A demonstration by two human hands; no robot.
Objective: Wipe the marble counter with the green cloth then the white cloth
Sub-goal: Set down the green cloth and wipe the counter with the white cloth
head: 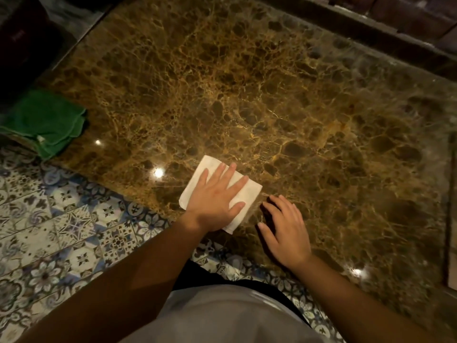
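The brown veined marble counter [247, 90] fills most of the view. A folded white cloth [251, 191] lies flat near its front edge. My left hand [215, 196] presses flat on that cloth, fingers spread. My right hand [284, 231] rests on the bare marble just right of the cloth, fingers slightly curled, holding nothing. The green cloth [47, 122] lies crumpled at the counter's left corner, far from both hands.
Patterned floor tiles [61, 231] lie below the counter's front edge. A dark raised ledge [371, 28] runs along the counter's far side. A dark object [22, 45] stands at the upper left behind the green cloth.
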